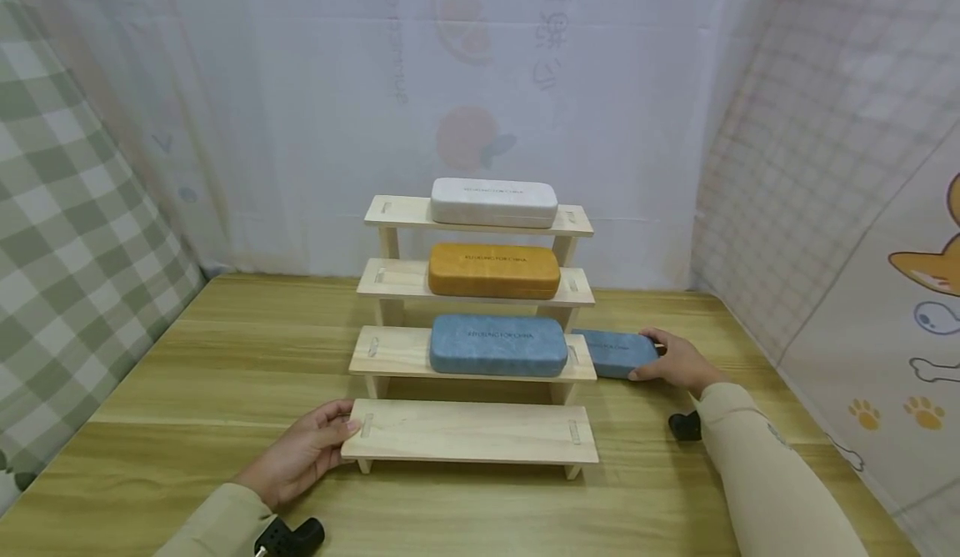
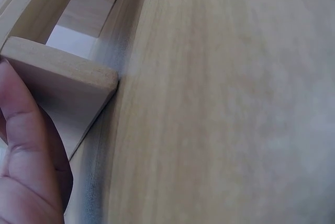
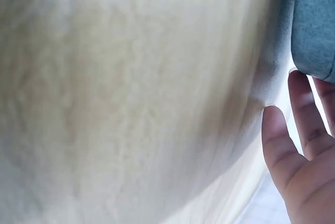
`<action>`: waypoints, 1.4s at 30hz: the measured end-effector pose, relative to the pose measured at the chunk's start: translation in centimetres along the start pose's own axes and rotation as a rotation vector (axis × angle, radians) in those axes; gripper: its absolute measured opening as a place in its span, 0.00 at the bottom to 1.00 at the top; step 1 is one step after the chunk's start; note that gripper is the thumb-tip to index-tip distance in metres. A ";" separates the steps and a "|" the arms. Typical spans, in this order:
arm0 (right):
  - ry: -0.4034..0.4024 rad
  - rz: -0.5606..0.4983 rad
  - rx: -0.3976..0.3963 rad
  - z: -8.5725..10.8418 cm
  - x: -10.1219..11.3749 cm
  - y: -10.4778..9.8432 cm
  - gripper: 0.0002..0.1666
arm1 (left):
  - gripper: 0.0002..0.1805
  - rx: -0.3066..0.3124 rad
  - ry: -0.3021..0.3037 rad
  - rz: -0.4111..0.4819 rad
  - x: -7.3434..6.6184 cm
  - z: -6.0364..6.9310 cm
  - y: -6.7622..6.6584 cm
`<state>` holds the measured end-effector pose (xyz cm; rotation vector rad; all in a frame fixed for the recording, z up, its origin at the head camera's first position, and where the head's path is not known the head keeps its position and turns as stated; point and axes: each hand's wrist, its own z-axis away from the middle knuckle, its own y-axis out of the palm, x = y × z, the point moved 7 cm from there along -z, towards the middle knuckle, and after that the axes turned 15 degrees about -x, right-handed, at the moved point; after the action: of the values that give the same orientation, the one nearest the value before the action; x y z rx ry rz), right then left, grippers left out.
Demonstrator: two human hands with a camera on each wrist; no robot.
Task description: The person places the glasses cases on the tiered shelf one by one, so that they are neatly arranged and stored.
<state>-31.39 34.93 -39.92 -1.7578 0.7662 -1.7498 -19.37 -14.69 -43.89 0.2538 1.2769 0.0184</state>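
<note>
A pale wooden step rack (image 1: 468,432) stands mid-table with tiered shelves. My left hand (image 1: 303,449) grips the left end of its lowest shelf, thumb on top; the left wrist view shows the fingers (image 2: 23,130) against the board. To the right of the rack, a blue glasses case (image 1: 617,352) lies on the table, its left end partly hidden behind the rack. My right hand (image 1: 678,363) holds this case by its right end, thumb in front and fingers behind. In the right wrist view, fingertips (image 3: 303,85) meet the case's (image 3: 316,25) lower edge.
On the upper shelves sit a white glasses case (image 1: 493,203), a mustard-yellow one (image 1: 493,271) and another blue one (image 1: 498,345), one per shelf. The wood-grain table (image 1: 225,357) ends at a pale curtain (image 1: 300,123) behind; a checked cloth (image 1: 67,140) hangs at the left.
</note>
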 end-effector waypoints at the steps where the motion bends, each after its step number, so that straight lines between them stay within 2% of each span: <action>1: -0.002 0.000 -0.004 0.1 0.0 -0.1 0.54 | 0.38 -0.002 0.000 0.000 0.0 0.0 0.0; 13: 0.007 -0.012 -0.057 2.3 0.6 -1.6 0.60 | 0.37 -0.008 0.001 -0.034 -0.1 0.1 -0.1; 20: -0.011 -0.017 -0.098 3.8 0.7 -2.7 0.59 | 0.36 -0.024 0.001 -0.024 0.0 0.1 -0.3; 30: -0.017 0.054 -0.166 6.4 0.4 -5.0 0.60 | 0.36 -0.027 0.003 -0.025 0.1 0.2 -0.3; 37: -0.028 0.045 -0.183 8.2 0.2 -6.6 0.58 | 0.36 -0.031 0.000 -0.039 0.1 0.2 -0.2; 42: -0.007 0.054 -0.194 9.6 0.4 -7.6 0.57 | 0.36 -0.015 0.010 -0.039 0.0 0.1 0.0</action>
<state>-21.65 39.74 -34.30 -1.8485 1.0004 -1.6813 -19.28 -14.68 -43.90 0.2159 1.2905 -0.0039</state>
